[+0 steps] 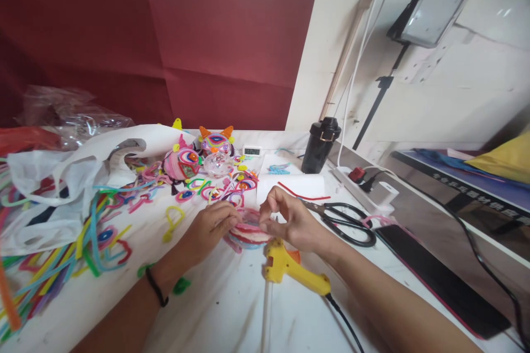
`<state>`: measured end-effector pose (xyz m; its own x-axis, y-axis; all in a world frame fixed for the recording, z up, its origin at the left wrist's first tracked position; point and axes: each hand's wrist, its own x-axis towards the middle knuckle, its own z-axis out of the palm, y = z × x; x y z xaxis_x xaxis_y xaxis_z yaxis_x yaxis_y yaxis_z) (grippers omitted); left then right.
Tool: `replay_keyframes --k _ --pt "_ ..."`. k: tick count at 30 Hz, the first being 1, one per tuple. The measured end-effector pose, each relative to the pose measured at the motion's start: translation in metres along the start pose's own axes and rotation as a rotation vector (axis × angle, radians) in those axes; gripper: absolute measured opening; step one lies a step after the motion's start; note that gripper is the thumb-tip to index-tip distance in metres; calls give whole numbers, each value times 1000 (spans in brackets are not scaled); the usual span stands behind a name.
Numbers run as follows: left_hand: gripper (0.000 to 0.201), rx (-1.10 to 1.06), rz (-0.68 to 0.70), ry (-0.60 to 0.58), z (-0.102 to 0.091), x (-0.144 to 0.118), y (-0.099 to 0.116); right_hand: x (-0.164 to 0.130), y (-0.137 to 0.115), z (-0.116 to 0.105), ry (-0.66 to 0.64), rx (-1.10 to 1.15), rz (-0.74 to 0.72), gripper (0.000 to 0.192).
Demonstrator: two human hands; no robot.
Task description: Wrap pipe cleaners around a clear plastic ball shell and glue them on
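Between my hands, low over the tabletop, is a rounded pipe-cleaner craft piece in bands of pink, red, white and pale blue. My left hand is closed on its left rim, thumb and fingers pressed together. At the right rim, my right hand has thumb and forefinger bent into a pinch; what lies between those fingertips is too small to tell. Just below the right hand a yellow hot glue gun lies on the table, its black cord running toward the front edge.
Black-handled scissors and a long black flat object lie on the right. Behind stand a black bottle, a small digital clock and decorated pipe-cleaner balls. Loose pipe cleaners and plastic bags cover the left.
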<state>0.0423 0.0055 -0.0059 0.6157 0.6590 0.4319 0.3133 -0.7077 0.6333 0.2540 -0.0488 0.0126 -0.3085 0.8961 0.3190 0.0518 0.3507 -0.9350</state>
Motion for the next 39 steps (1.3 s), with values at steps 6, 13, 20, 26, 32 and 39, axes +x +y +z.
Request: replay_keyframes --k 6,13,20,26,32,39 --pt "27 -74 -1 -82 -6 1 -3 1 1 1 -6 7 -4 35" --pt "33 -64 -5 -88 -4 1 -4 1 1 -6 -43 -24 53 32" --pt "32 -45 3 -92 -3 2 -3 -1 -1 -12 -97 -70 69 29" --pt "33 -47 6 -89 -2 0 -5 -2 -2 -10 -86 -88 54 33" --pt "32 -56 -1 -89 -1 0 -7 -2 -2 -7 -57 -74 13 34" --pt "30 -55 4 -88 -1 1 -8 0 -3 -11 -87 -81 98 31"
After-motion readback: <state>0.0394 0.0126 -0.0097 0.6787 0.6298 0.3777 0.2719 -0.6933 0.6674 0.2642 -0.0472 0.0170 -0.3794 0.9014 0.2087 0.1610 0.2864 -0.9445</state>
